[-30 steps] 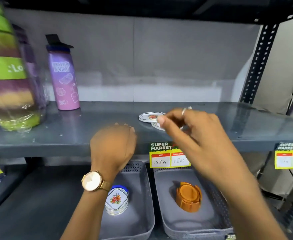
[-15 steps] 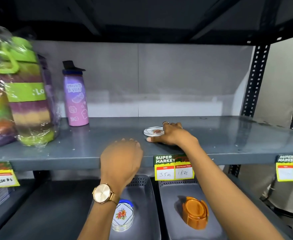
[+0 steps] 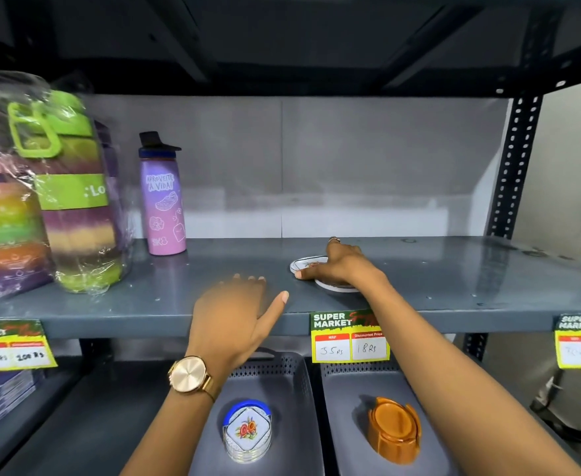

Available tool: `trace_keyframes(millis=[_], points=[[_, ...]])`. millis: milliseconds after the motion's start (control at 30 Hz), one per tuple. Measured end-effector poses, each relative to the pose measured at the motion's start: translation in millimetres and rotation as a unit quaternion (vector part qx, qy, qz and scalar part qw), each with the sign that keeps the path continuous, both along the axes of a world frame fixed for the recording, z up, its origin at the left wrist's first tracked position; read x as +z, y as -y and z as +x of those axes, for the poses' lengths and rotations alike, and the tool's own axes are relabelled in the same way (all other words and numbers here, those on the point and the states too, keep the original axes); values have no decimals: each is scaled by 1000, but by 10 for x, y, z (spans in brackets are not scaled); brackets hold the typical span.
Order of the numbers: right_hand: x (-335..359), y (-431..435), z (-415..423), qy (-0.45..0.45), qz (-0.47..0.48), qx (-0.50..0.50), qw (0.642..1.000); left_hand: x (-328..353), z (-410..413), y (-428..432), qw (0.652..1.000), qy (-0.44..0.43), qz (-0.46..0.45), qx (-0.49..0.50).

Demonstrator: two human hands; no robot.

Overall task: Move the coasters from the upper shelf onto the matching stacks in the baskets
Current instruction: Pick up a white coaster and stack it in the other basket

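Right hand (image 3: 339, 266) lay flat, fingers spread, on white coasters (image 3: 304, 263) at frame centre (upper shelf (image 3: 454, 269)). Left hand (image 3: 237, 310) hovered open, empty, lower left of them.

Your left wrist wears a rose-gold watch (image 3: 189, 375) with a round plain dial; a ring (image 3: 333, 240) circles one right finger; forearms bare.

Rack: dark grey metal shelving; the upper shelf (image 3: 454, 269) runs the full width as a glossy board.
Post: black perforated upright (image 3: 514, 166) standing at the shelf's right end.
Back wall: grey panel (image 3: 316, 159) behind the shelf, with a thin vertical seam and a paler band along its foot.
Overhead: dark underside of the next shelf (image 3: 282, 39), crossed by slanted braces.
Side wall: pale plaster (image 3: 570, 159) right of the post.
Light: soft, reflected on the shelf.
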State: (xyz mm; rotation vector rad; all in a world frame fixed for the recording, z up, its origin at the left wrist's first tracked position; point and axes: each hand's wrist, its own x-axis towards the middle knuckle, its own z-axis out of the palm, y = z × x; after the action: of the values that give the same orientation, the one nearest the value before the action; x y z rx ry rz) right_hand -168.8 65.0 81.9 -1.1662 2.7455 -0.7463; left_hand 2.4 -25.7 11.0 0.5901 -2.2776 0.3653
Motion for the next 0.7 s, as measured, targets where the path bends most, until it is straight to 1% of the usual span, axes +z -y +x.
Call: trace_keyframes(millis=[67,133,167,267,367,433,533,600,700], points=[[1,-15,6,-19,-52,-1,998,-34,18,35,1000,-6,11,14],[10,-41,55,-65,-141,12,988,-34,42,65,1000,-7,18,16],[13,-73,104,-90,-194,24,977,-28,55,84,1000,-6,21,16],[17,-199,302,-132,-347,68,926,2,113,172,999,-7,25,36],[-27,-336,547,-182,-441,102,873,-9,162,235,998,-10,33,48],[-74,-361,664,-211,-480,115,843,-24,174,240,998,-10,36,45],[-119,-349,756,-245,-512,116,815,-21,176,222,998,-16,28,44],[-124,-356,787,-258,-521,116,805,-11,178,210,999,-21,15,47],[-115,-395,828,-264,-525,117,801,7,189,194,999,-23,-4,49]])
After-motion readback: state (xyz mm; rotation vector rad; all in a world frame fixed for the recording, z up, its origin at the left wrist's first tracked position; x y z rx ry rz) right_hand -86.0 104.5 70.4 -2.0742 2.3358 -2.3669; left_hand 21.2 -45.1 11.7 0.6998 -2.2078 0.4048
